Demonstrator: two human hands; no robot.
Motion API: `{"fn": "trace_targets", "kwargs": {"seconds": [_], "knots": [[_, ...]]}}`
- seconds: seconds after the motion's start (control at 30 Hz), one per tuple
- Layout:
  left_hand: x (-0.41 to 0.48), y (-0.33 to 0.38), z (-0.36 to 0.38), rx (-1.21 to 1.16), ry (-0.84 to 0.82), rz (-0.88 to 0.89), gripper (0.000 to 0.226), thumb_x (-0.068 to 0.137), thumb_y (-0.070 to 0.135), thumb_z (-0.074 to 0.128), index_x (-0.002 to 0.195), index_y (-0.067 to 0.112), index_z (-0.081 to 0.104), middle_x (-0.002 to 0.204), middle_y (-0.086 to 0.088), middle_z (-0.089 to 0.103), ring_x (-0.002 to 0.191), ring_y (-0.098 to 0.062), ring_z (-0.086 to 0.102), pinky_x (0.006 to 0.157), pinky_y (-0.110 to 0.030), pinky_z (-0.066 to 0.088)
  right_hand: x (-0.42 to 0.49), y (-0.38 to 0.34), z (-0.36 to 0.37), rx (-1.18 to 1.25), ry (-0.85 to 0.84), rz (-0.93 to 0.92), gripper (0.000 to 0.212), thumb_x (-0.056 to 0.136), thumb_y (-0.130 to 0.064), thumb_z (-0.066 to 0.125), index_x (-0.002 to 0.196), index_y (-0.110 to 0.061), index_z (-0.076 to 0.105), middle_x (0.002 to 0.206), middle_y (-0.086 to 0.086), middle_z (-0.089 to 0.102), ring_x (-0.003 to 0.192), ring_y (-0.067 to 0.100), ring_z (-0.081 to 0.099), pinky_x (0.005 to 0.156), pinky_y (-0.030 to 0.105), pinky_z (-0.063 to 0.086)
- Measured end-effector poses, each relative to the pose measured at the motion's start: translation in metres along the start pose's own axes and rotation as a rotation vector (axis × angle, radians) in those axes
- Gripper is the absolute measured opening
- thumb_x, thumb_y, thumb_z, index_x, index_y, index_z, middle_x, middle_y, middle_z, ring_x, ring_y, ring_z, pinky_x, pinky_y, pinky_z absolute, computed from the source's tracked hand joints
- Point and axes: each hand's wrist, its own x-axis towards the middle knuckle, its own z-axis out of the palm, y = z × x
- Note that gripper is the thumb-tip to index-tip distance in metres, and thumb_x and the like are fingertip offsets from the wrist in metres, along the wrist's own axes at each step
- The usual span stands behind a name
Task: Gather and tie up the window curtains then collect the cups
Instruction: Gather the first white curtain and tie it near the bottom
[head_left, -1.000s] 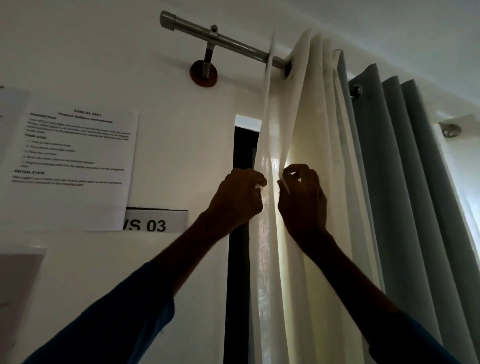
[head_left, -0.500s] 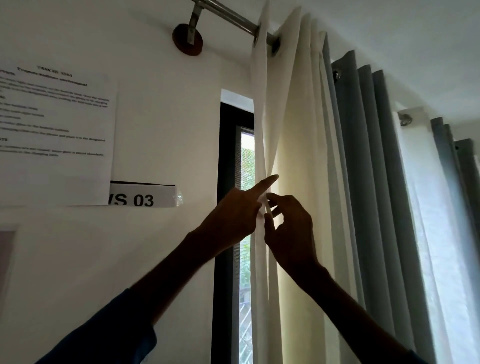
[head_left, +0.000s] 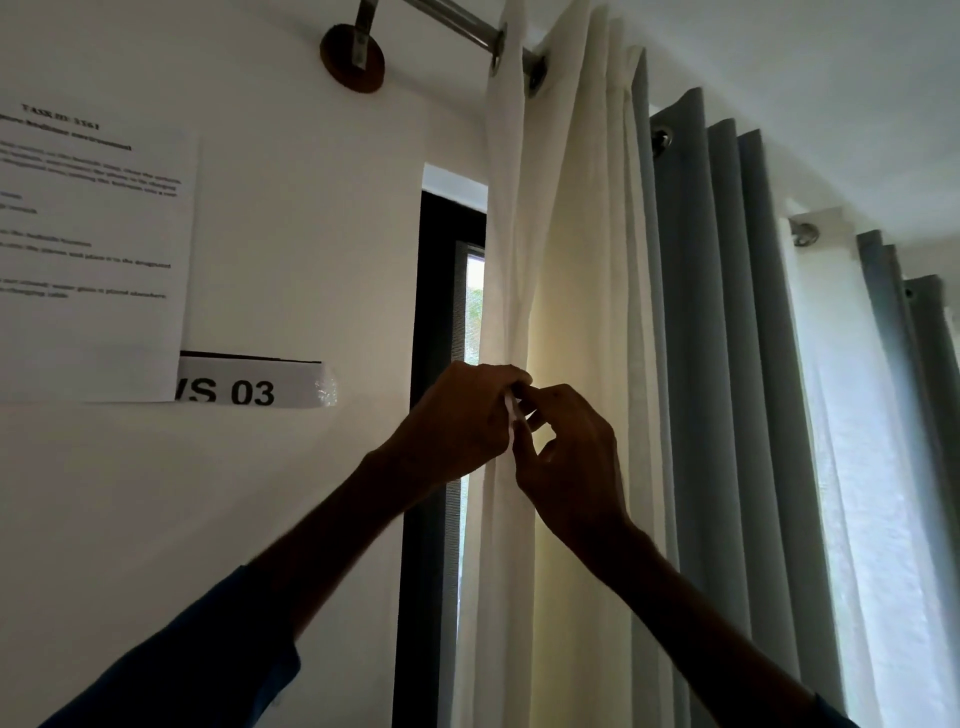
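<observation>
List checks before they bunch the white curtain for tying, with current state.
1. Left hand grips the white curtain edge: ok.
2. Right hand pinches the same edge: ok.
3. Sheer folds gathered into one bundle: not ok, they hang loose.
4. Grey curtain pulled in with it: not ok, it hangs apart.
5. Tie-back within reach: cannot tell, none in view.
6. Cups located: cannot tell, none in view.

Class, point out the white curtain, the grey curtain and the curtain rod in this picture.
white curtain (head_left: 576, 260), head view, lit fold in its upper half
grey curtain (head_left: 727, 338), head view, middle pleat
curtain rod (head_left: 457, 23), head view, bare metal left of the first eyelet
</observation>
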Motion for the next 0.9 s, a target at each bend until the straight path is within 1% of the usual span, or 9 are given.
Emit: {"fn": "trace_targets", "kwargs": {"seconds": [0.2,0.3,0.37,0.43,0.53,0.6,0.73,0.8,0.9], "knots": [[-0.003,0.002,0.008,0.008,0.091,0.061,0.031,0.09,0.011,0.066,0.115,-0.006,0.068,0.107,-0.02,0.073,0.095,-0.029,0.073,0.087,-0.027,0.052,-0.006,0.005,-0.004,0.013,-0.039,0.02,0.017,0.081,-0.016,0.078,0.096,-0.01,0.071,0.092,-0.002,0.071,0.076,-0.001,0.059,0.072,0.006,0.045],[-0.001,0.008,0.01,-0.026,0.159,0.03,0.034,0.091,0.023,0.052,0.098,-0.001,0.075,0.09,-0.012,0.077,0.078,-0.018,0.074,0.075,-0.011,0.053,-0.009,0.001,-0.008,0.069,-0.066,0.02,0.017,0.079,-0.017,0.078,0.092,-0.012,0.069,0.087,-0.014,0.064,0.073,-0.007,0.056,0.072,0.011,0.049],[0.003,0.013,0.012,-0.048,0.201,-0.027,0.037,0.095,0.033,0.056,0.082,0.005,0.076,0.071,-0.003,0.074,0.06,-0.006,0.068,0.063,-0.013,0.055,-0.009,0.001,-0.009,0.113,-0.074,0.032,0.017,0.079,-0.015,0.079,0.092,-0.01,0.07,0.088,-0.018,0.061,0.073,-0.006,0.058,0.07,0.014,0.052],[0.008,0.017,0.013,-0.049,0.26,-0.099,0.035,0.091,0.042,0.067,0.076,0.011,0.077,0.065,0.005,0.071,0.052,0.004,0.061,0.06,-0.009,0.05,-0.006,0.002,-0.011,0.159,-0.101,0.041,0.016,0.08,-0.012,0.079,0.094,-0.009,0.072,0.089,-0.017,0.065,0.074,-0.002,0.063,0.067,0.014,0.055],[0.012,0.013,0.016,-0.08,0.298,-0.181,0.024,0.078,0.037,0.083,0.076,0.013,0.077,0.068,0.008,0.07,0.053,0.008,0.057,0.06,-0.008,0.046,-0.003,0.007,-0.018,0.186,-0.124,0.102,0.01,0.085,-0.013,0.079,0.094,-0.014,0.075,0.09,-0.016,0.069,0.079,0.002,0.067,0.062,0.01,0.054],[0.01,0.008,0.02,-0.077,0.276,-0.204,0.022,0.071,0.03,0.089,0.078,0.016,0.073,0.073,0.012,0.065,0.06,0.008,0.056,0.065,-0.009,0.047,0.0,0.015,-0.025,0.133,-0.044,0.145,0.014,0.085,-0.019,0.079,0.097,-0.019,0.072,0.096,-0.012,0.07,0.082,0.004,0.067,0.065,0.012,0.055],[0.001,0.0,0.026,-0.038,0.271,-0.184,0.03,0.074,0.018,0.086,0.088,0.022,0.061,0.086,0.015,0.06,0.072,0.011,0.053,0.069,-0.005,0.042,0.016,0.045,-0.038,-0.079,0.093,0.211,0.039,0.082,-0.038,0.076,0.115,-0.022,0.061,0.116,-0.012,0.057,0.107,0.012,0.058,0.089,0.044,0.055],[-0.003,-0.003,0.024,0.024,0.276,-0.135,0.025,0.079,0.014,0.082,0.093,0.021,0.063,0.087,0.012,0.062,0.069,0.006,0.055,0.069,-0.018,0.054,0.025,0.057,-0.039,-0.058,0.058,0.344,0.054,0.08,-0.044,0.08,0.123,-0.019,0.059,0.121,-0.005,0.058,0.11,0.017,0.057,0.094,0.048,0.054],[-0.004,-0.011,0.02,0.074,0.252,-0.101,0.021,0.085,0.014,0.075,0.101,0.022,0.066,0.094,0.005,0.07,0.081,-0.01,0.065,0.079,-0.034,0.059,0.034,0.065,-0.03,-0.021,0.003,0.465,0.062,0.078,-0.05,0.08,0.126,-0.016,0.058,0.12,0.0,0.063,0.102,0.015,0.06,0.092,0.038,0.054]]}}
